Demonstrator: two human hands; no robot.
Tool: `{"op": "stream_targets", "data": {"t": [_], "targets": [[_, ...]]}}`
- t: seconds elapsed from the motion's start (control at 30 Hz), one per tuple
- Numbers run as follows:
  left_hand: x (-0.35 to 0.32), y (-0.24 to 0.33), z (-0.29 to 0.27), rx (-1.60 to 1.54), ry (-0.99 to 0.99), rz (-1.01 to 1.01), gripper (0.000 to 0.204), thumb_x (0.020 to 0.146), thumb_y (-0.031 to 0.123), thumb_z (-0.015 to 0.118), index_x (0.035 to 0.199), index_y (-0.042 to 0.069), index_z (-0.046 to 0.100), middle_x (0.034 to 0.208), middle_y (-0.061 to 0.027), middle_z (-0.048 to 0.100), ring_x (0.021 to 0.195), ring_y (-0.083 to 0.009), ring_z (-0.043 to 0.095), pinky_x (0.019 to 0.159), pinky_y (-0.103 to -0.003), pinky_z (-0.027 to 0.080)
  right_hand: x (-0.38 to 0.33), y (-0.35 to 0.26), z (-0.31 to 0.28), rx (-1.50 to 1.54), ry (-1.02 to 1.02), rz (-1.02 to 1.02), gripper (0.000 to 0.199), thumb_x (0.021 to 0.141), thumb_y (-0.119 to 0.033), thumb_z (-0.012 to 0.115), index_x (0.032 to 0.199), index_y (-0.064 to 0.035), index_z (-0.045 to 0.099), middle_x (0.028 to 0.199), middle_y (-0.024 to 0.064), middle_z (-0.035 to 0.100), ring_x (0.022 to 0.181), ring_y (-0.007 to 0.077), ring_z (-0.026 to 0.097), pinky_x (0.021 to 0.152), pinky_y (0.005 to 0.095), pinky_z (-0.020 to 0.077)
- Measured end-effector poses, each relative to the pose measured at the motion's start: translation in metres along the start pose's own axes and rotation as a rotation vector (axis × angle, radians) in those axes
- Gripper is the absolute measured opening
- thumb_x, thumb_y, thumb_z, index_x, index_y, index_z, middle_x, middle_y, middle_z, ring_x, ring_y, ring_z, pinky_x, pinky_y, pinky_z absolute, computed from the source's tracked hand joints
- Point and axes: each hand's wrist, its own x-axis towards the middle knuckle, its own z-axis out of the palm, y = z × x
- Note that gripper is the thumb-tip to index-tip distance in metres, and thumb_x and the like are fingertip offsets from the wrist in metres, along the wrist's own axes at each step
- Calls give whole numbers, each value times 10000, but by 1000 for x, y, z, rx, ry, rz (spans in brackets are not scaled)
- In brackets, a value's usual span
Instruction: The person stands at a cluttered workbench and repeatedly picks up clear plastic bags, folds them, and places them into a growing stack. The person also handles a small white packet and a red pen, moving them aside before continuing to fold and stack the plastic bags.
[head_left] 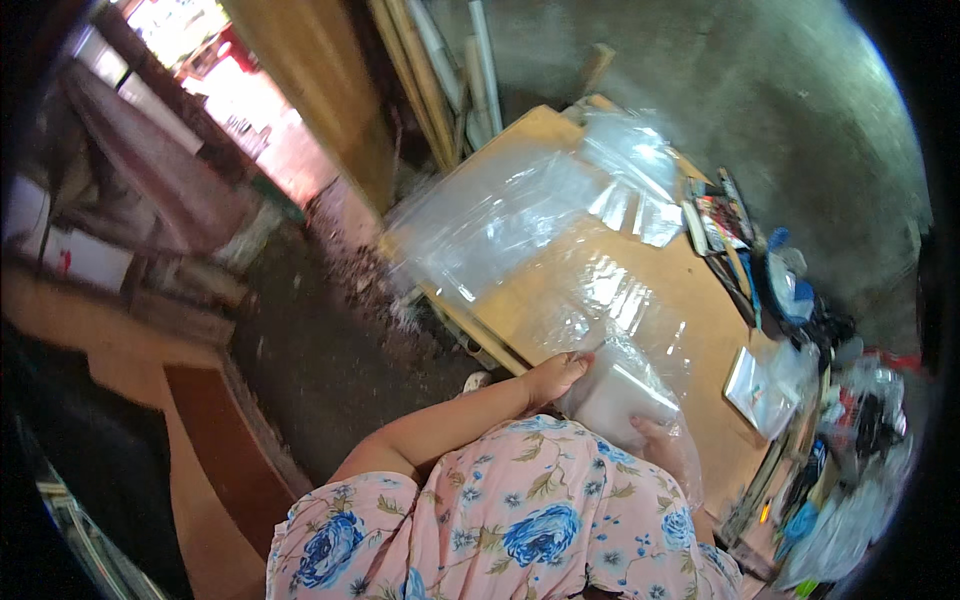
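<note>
At the near edge of the wooden table, my left hand (560, 378) pinches the left edge of a clear plastic bag (630, 365). The bag is crinkled and shiny and spreads forward over the tabletop. Its near part looks whitish and folded over. My right hand (665, 447) is at the near right side of this bag, with clear film lying over part of it. The fingers seem curled around the plastic, though glare blurs them. Farther off on the table lie large flat clear plastic sheets (490, 215) and a stack of smaller clear bags (630, 160).
The wooden table (700, 310) carries a white pad-like item (745, 390) at its right. Beside it are dark tools, cloths and plastic bags (860, 500). Poles (480, 70) and a wooden board (320, 80) stand behind. Rubble (365, 265) covers the floor to the left.
</note>
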Motion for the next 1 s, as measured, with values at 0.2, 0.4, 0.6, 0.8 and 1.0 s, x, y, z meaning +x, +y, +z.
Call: {"op": "stream_targets", "data": {"t": [0.2, 0.4, 0.6, 0.8, 1.0], "targets": [[-51, -34, -19, 110, -16, 13, 478, 926, 301, 468, 1266, -19, 370, 1215, -71, 488, 1096, -119, 445, 935, -259, 351, -11, -28, 40, -272, -95, 21, 494, 749, -182, 654, 1178, 0, 491, 1040, 84, 573, 954, 184, 545, 820, 314, 443], [-112, 22, -34, 165, -334, 45, 616, 869, 224, 561, 1358, 41, 234, 1331, -112, 358, 1230, -198, 323, 1026, -339, 250, -30, 6, 86, -289, 20, -140, 530, 739, -189, 675, 1189, 10, 476, 1022, 91, 573, 954, 205, 557, 809, 325, 458], [-180, 69, -108, 121, -442, 60, 865, 818, 259, 624, 1421, 157, 13, 1427, -92, 173, 1307, -242, 190, 1042, -396, 235, -50, 30, 187, -291, 76, -99, 538, 739, -186, 675, 1197, 7, 468, 1048, 100, 563, 962, 222, 556, 819, 328, 456], [-238, 64, -182, -326, -319, -69, 953, 832, 441, 579, 1396, 216, -156, 1449, -71, 104, 1324, -241, 141, 1000, -388, 260, -52, 49, 301, -375, -7, -60, 546, 739, -184, 675, 1205, 3, 460, 1073, 108, 553, 971, 240, 554, 828, 332, 454], [-270, 52, -229, -613, -351, -22, 813, 787, 577, 535, 1386, 191, 143, 1398, -72, 262, 1278, -255, 276, 1013, -457, 273, -23, 65, 384, -555, -206, -49, 555, 738, -181, 675, 1213, 0, 453, 1098, 117, 542, 980, 257, 553, 837, 336, 451]]}}
